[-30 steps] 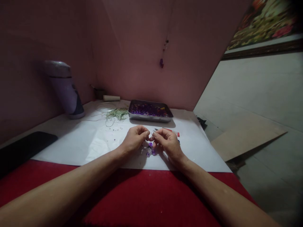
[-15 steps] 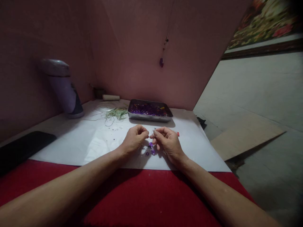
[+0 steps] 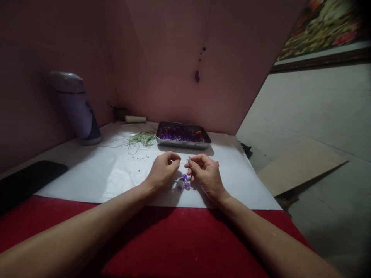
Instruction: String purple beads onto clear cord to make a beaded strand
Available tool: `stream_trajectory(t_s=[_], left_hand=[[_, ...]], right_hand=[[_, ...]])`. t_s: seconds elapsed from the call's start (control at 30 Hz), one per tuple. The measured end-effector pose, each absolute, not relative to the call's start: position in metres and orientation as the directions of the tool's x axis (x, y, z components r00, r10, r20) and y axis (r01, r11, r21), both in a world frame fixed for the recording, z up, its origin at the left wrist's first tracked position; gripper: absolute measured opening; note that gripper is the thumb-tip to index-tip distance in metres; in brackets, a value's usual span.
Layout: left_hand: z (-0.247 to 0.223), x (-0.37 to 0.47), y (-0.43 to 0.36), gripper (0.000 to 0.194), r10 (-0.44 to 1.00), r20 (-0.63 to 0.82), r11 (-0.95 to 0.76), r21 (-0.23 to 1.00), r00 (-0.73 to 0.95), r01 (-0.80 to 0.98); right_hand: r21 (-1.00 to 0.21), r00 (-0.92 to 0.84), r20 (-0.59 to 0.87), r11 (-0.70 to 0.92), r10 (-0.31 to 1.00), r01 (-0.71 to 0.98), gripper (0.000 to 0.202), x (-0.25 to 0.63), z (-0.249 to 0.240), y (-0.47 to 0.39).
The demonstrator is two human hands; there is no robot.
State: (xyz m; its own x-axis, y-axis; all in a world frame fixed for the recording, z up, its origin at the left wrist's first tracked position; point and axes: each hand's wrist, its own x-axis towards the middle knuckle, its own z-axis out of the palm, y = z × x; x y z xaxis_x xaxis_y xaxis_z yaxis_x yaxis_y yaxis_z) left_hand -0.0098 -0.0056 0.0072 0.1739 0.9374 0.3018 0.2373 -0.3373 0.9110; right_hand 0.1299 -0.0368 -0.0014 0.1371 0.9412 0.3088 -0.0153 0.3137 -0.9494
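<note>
My left hand pinches the end of a thin thread that runs across to my right hand. With thumb and forefinger closed, my right hand grips the same thread and a small clear bit whose kind I cannot make out. Below the fingers hang or lie round purple beads, joined to the thread; a dark bead and clear pieces sit beside them. Whether these beads touch the white sheet is unclear.
Behind my hands stands a metal tray of purple beads. Left of it are tangled green thread, a pale roll, loose tiny beads, a purple bottle and a black phone-like object. A beaded strand hangs at the wall.
My hands have drawn slightly apart, and the thread now shows stretched between them. The purple beads below stay nearly in place.
</note>
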Motion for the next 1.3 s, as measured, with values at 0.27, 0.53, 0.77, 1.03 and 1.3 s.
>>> stream_trajectory(t_s=[0.27, 0.53, 0.77, 1.03, 1.3], left_hand=[[0.01, -0.005, -0.014, 0.015, 0.914, 0.261, -0.313, 0.94, 0.31, 0.133], [0.003, -0.005, -0.011, 0.012, 0.892, 0.368, -0.435, 0.856, 0.262, 0.279], [0.002, -0.005, -0.011, 0.009, 0.902, 0.336, -0.4, 0.887, 0.272, 0.23], [-0.001, -0.005, -0.009, 0.007, 0.906, 0.33, -0.377, 0.914, 0.265, 0.152], [0.005, -0.003, -0.012, 0.014, 0.957, 0.13, -0.152, 0.986, 0.259, 0.063]], right_hand=[[-0.921, 0.087, 0.378, 0.364, 0.922, 0.143, 0.01, 0.131, -0.005, -0.04], [-0.932, 0.077, 0.344, 0.33, 0.936, 0.15, 0.009, 0.129, -0.005, -0.04], [-0.942, 0.094, 0.324, 0.312, 0.941, 0.123, 0.01, 0.129, -0.004, -0.039], [-0.937, 0.074, 0.338, 0.329, 0.938, 0.114, 0.013, 0.129, -0.004, -0.039], [-0.941, 0.072, 0.313, 0.299, 0.947, 0.159, 0.019, 0.132, -0.004, -0.037]])
